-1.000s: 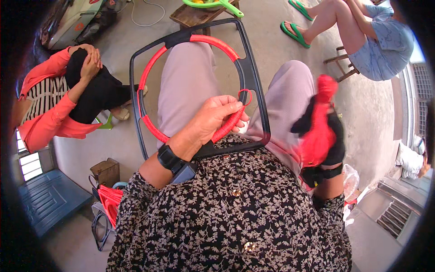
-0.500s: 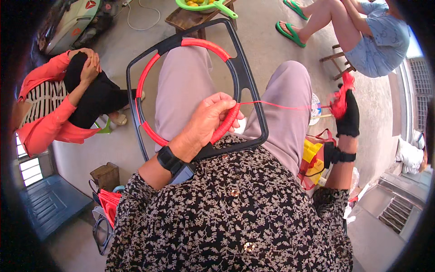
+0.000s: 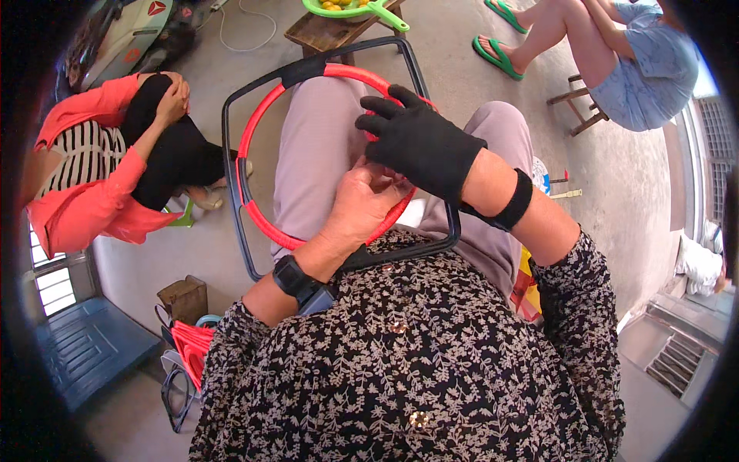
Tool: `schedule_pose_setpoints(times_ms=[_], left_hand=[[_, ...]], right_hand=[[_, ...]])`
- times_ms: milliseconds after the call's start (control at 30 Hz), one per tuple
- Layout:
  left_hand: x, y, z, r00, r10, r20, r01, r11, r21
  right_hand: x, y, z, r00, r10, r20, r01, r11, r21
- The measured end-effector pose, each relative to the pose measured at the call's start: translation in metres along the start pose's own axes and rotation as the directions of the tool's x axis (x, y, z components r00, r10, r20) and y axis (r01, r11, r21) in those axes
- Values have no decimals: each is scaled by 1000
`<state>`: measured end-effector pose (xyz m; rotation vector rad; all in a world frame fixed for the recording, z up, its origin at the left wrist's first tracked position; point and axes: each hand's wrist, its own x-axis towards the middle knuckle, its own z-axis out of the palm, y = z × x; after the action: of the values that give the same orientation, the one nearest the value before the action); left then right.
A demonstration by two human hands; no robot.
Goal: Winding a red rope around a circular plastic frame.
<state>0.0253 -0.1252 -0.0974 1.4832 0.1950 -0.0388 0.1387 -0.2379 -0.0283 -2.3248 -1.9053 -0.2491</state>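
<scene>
A black frame point(image 3: 236, 219) with rounded corners rests across my thighs. Inside it sits a ring point(image 3: 271, 231) wrapped for most of its length in red cord. My bare left hand point(image 3: 362, 200) grips the ring's right side, thumb and fingers pinched close together there. Over that same side reaches my right hand point(image 3: 423, 146) in a black glove, fingers bent and partly spread above the left one. A bit of the red cord bundle point(image 3: 372, 137) shows beneath the gloved fingers. The two hands and the glove hide most of the ring's right side.
A person in a coral top point(image 3: 85, 204) sits at left, another in light blue point(image 3: 650, 69) at upper right on a wooden stool point(image 3: 573, 96). Ahead stands a small wooden table point(image 3: 315, 35) with a green basket point(image 3: 350, 9) of yellow fruit. Red pieces point(image 3: 192, 346) lie at lower left.
My right hand has come in from the far right, where it held the red cord stretched taut, to the ring beside my left hand. The frame has shifted slightly right.
</scene>
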Motion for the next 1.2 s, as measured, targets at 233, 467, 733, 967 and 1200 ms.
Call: schedule_pose_setpoints(times_ms=[233,467,733,967,1200], left_hand=[[0,9,-3,960,-192,205,252,913,-322],[3,27,-3,897,-240,372,425,704,-570],[5,24,-15,827,-428,364,547,763,-344],[1,22,-10,827,-400,395,557,681,-476],[0,32,-15,850,-420,318,525,721,-452]], right_hand=[[-49,6,-38,955,298,10,-263,827,497],[-67,-41,-25,946,311,-94,-282,929,238],[-145,-53,-43,396,849,349,264,-469,843],[-247,-30,-50,130,973,190,-31,-187,982],[-209,40,-23,151,952,268,55,-279,959]])
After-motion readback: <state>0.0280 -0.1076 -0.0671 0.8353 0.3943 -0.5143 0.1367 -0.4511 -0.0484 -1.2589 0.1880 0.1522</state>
